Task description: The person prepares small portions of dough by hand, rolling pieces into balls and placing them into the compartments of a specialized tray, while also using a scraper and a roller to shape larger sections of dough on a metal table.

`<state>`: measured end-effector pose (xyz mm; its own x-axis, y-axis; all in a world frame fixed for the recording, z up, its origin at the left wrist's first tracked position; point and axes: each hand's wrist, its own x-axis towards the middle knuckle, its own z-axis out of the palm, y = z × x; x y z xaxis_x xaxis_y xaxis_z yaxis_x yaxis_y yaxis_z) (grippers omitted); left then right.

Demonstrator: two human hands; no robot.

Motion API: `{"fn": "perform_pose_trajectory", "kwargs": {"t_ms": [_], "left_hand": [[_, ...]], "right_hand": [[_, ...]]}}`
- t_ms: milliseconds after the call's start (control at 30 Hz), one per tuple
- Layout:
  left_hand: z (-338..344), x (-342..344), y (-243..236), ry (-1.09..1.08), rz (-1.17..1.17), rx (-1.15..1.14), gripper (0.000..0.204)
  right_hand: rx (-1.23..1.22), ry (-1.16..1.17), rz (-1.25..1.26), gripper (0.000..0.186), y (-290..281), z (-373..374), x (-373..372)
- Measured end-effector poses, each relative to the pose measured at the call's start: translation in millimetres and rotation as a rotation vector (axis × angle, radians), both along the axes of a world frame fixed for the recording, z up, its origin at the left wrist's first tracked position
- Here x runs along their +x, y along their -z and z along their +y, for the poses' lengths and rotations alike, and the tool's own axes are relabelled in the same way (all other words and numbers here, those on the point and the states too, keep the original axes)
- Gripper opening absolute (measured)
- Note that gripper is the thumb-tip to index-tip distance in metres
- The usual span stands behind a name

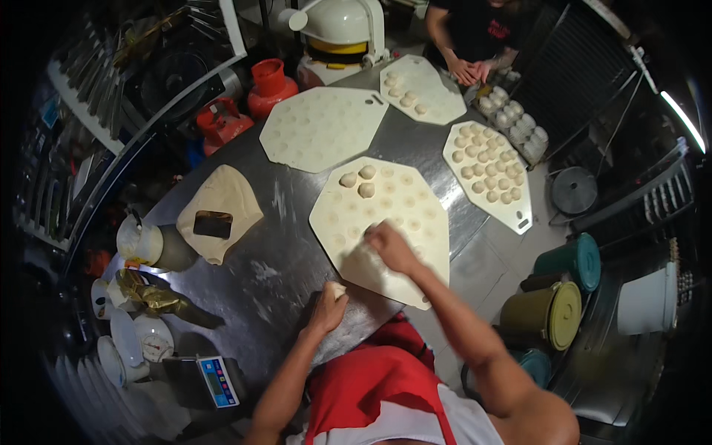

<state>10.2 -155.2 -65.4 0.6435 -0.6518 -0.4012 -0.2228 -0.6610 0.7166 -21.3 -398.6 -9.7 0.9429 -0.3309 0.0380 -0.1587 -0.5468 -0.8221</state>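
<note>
My left hand (326,308) is closed around a lump of pale dough (338,290) at the near edge of the metal table (259,278). Over the white octagonal board (424,194) in front of me, my right hand (391,246) is held with its fingers curled; it is slightly blurred, and anything inside it is hidden. Three dough balls (366,190) sit together near that board's far left side. Round marks dot the rest of its surface. To the left lies a big flat slab of dough (232,190) with a dark rectangular piece (212,224) on it.
More white boards surround mine: a marked one (319,126), one with several balls (434,93), and a fuller one (486,167) at right. A co-worker's hands (471,72) are beyond, by egg trays (512,119). A digital scale (217,382) stands near left; lidded buckets (541,315) at right.
</note>
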Motion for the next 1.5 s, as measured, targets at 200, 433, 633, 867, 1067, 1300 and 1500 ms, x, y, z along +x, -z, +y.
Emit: {"fn": "perform_pose_trajectory", "kwargs": {"t_ms": [200, 433, 633, 867, 1067, 1300, 1500], "left_hand": [[76.7, -43.3, 41.6, -0.597, 0.417, -0.299, 0.054], [47.4, -32.1, -15.3, -0.567, 0.251, -0.224, 0.078], [60.3, -11.0, -52.7, -0.452, 0.189, -0.417, 0.079], [101.2, -17.3, -94.6, -0.135, 0.487, -0.364, 0.034], [90.0, -25.9, -125.8, 0.033, -0.283, -0.201, 0.031], [17.8, -8.4, -72.1, 0.175, -0.607, -0.016, 0.029], [-11.0, 59.7, -83.4, -0.185, 0.437, -0.426, 0.043]], "right_hand": [[-0.071, 0.2, -0.114, 0.025, 29.0, -122.7, 119.8], [-0.282, 0.308, -0.185, 0.03, 60.9, -133.9, 137.1], [0.345, -0.421, 0.058, 0.036, -21.0, 71.9, 21.7], [0.697, -0.441, 0.028, 0.017, -104.9, 134.9, -20.7], [0.084, -0.223, 0.057, 0.036, -86.7, 162.6, -42.5], [0.044, 0.017, 0.047, 0.024, -98.3, 127.7, -39.7], [0.19, 0.007, 0.027, 0.03, -25.6, 14.1, 1.9]]}}
